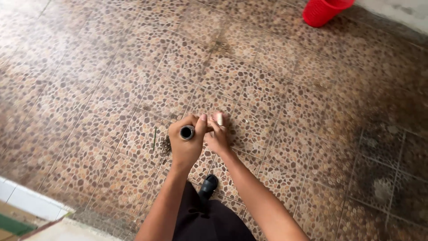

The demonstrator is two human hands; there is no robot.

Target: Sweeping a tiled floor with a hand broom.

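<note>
There is one view only, from a camera on the person's head, tilted steeply down at the floor (285, 89). It sits close above the two forearms, which enter from the bottom edge. The bucket (324, 10), far from them, is cut off by the top edge.

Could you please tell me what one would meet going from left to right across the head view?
White ledge → small dark debris pile → left hand gripping a dark pole end → right hand → red basket.
</note>
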